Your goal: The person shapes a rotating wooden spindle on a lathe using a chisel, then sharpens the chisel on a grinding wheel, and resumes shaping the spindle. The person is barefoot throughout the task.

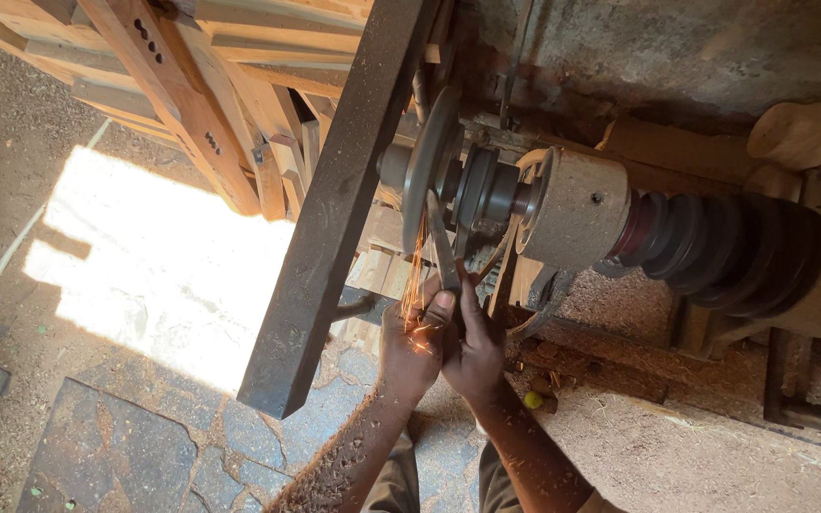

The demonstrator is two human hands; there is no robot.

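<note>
Sparks (414, 285) flying mid-grind: left hand (410, 347) and right hand (472, 356), grips both closed on the metal blade (442, 249), press it against the grinding wheel (429, 161), so sharpening looks unfinished.

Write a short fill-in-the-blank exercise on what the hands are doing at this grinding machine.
1. Both hands, the left hand and the right hand, press a flat metal blade against the spinning grinding ____.
2. Orange ____ fall from the point of contact.
3. A dark slanted beam stands to the ____ of the hands in the picture.
4. The forearms are dusted with wood ____.

Missing words: wheel; sparks; left; shavings
</note>
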